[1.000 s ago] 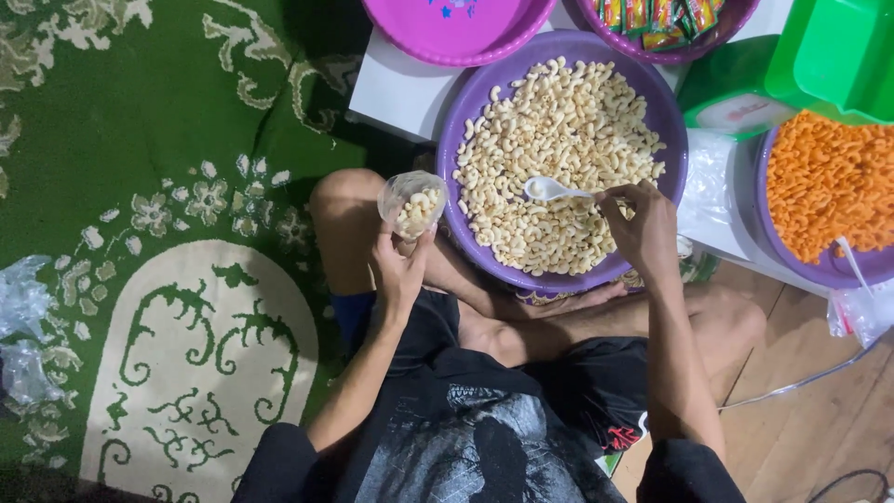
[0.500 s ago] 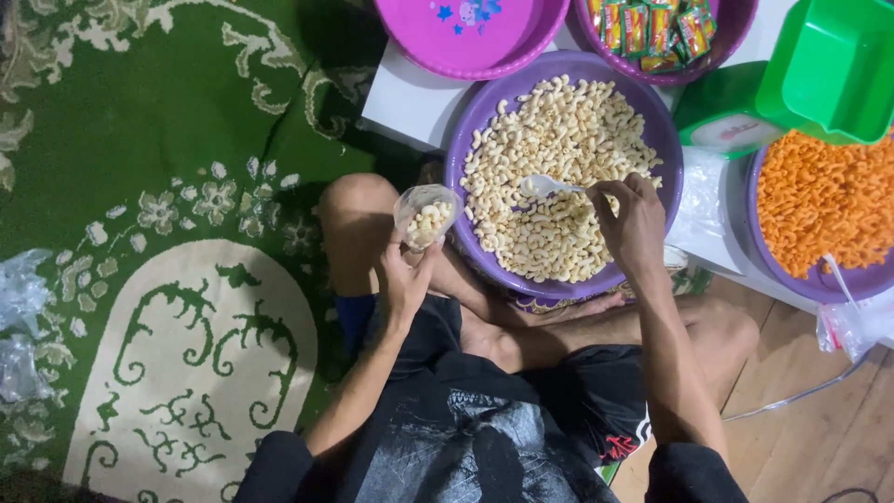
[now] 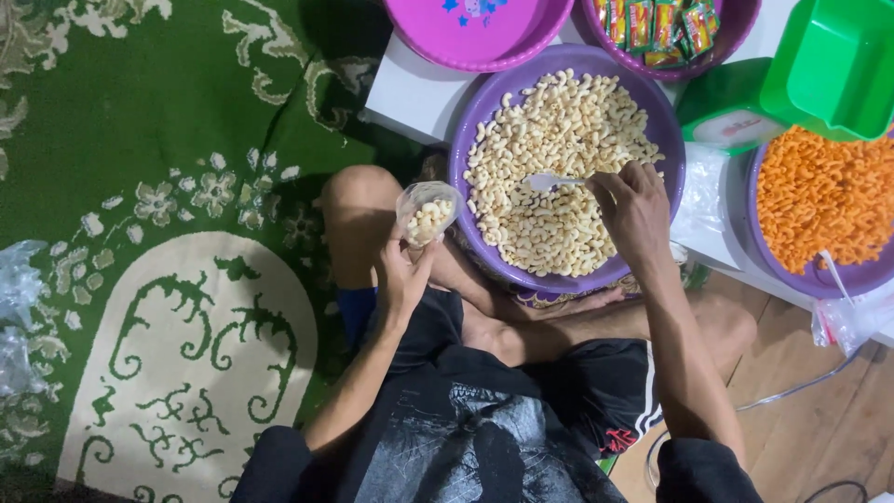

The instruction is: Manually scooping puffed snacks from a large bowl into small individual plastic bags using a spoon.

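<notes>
The person sits cross-legged on a green patterned carpet (image 3: 140, 140) with cream floral motifs.

Left hand (image 3: 402, 276): grip clenched around the lower part of a small clear plastic bag (image 3: 428, 212), held upright with its mouth open. The bag is partly filled with pale puffed snack pieces. It sits above the person's left knee, just beside the left rim of the large round purple plastic basin (image 3: 470, 126), not touching it as far as can be told.

Right hand (image 3: 635, 207): grip grasping the handle of a white plastic spoon (image 3: 551, 180). The spoon bowl lies over the heap of pale curled snack pieces (image 3: 559, 121) that fills the purple basin. The hand is over the right part of the basin.

The basin rests against the person's crossed legs and the edge of a low white table (image 3: 414, 88).

Surroundings: a magenta round plastic tray (image 3: 475, 33) at the top; a second purple bowl of small coloured packets (image 3: 656, 23) beside it; a green plastic container (image 3: 833, 61) at top right; a purple basin of orange curled snacks (image 3: 819, 205) at right; crumpled clear plastic bags (image 3: 19, 289) on the carpet at far left.
</notes>
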